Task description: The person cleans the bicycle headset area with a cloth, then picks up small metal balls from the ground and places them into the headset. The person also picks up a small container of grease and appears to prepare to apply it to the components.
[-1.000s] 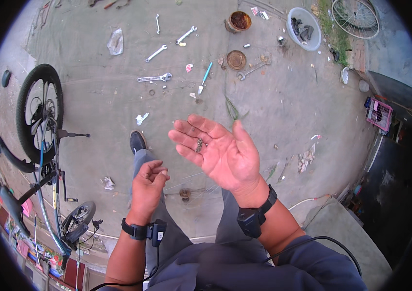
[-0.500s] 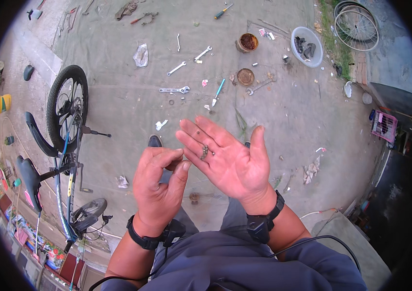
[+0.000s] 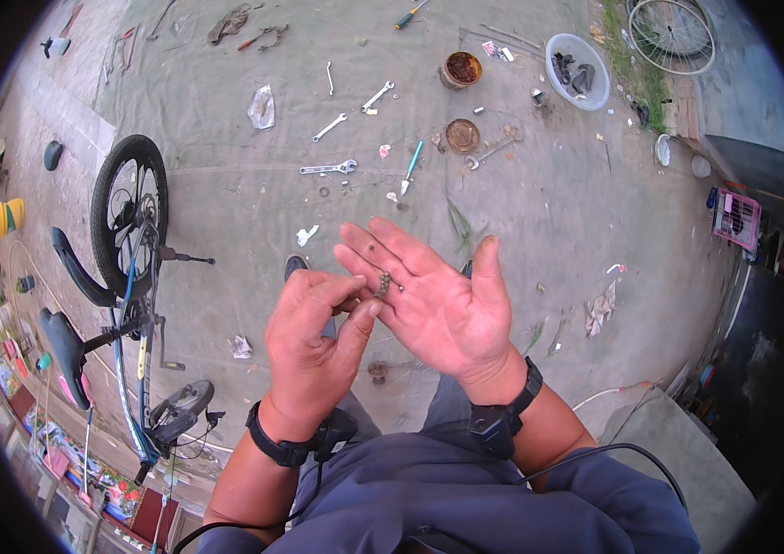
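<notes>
Head view, entry for two bare hands and a small lot of balls. Right hand (image 3: 447, 309): palm up, fingers spread flat and pointing up and to the left, thumb standing apart; forearm slanting in from the lower right, dark strap (image 3: 529, 386) at the wrist. Left hand (image 3: 311, 323): back upward, fingers curled, thumb and forefinger drawn close at the right hand's little-finger side; cannot tell whether they pinch anything. Small dark balls (image 3: 383, 283): one short curved row lying across the right hand's lower fingers, just beside the left fingertips; contact with these not discernible. Loose singles: one near the finger bases, one farther up the fingers.

Surroundings: both hands raised before the torso, above grey-green ground sheeting (image 3: 235, 217). Left side: bicycle (image 3: 144, 351), standing well apart from the left forearm, a stretch of sheeting between. Beyond the fingertips: adjustable wrench (image 3: 328, 168), teal-handled tool (image 3: 413, 162), rusty dish (image 3: 462, 136), all apart from the hands. Farther: pale basin (image 3: 596, 97), dark pieces within. Right side: pink crate (image 3: 736, 219) near the dark edge; grey slab (image 3: 664, 439) beside the right forearm, lower right.
</notes>
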`<action>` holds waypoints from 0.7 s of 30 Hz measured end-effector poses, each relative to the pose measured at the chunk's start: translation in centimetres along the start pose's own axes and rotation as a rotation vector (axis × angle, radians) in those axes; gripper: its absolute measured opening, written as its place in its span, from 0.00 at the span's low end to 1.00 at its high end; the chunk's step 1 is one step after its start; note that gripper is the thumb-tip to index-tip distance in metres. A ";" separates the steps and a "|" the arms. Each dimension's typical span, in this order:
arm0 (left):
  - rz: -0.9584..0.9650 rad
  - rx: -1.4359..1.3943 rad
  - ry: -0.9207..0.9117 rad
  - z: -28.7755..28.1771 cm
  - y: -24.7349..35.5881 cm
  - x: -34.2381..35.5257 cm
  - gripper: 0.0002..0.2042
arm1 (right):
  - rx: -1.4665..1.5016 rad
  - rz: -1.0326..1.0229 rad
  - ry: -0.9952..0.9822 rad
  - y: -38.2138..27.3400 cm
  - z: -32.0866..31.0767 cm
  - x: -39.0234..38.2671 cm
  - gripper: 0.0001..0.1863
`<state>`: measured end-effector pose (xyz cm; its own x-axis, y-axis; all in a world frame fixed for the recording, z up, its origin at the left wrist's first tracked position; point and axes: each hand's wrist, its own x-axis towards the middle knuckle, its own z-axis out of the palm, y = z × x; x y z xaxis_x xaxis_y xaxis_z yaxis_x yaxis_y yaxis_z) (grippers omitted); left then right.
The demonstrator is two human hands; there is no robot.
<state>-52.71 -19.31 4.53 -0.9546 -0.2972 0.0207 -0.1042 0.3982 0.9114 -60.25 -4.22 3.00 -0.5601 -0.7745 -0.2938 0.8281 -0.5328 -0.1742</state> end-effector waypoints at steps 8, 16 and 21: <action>0.019 0.044 -0.010 0.4 0.2 -0.1 0.14 | -0.019 -0.020 -0.001 0.1 0.3 -0.3 0.59; 0.057 0.055 -0.001 0.6 0.6 -0.2 0.13 | -0.003 -0.029 -0.005 0.0 0.5 -0.8 0.59; 0.061 0.052 0.004 0.7 0.8 -0.3 0.13 | 0.001 -0.036 -0.060 -0.2 0.5 -1.1 0.55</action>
<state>-52.73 -18.33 4.99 -0.9585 -0.2746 0.0769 -0.0608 0.4603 0.8857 -59.83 -3.48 3.85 -0.5899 -0.7740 -0.2303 0.8074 -0.5610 -0.1827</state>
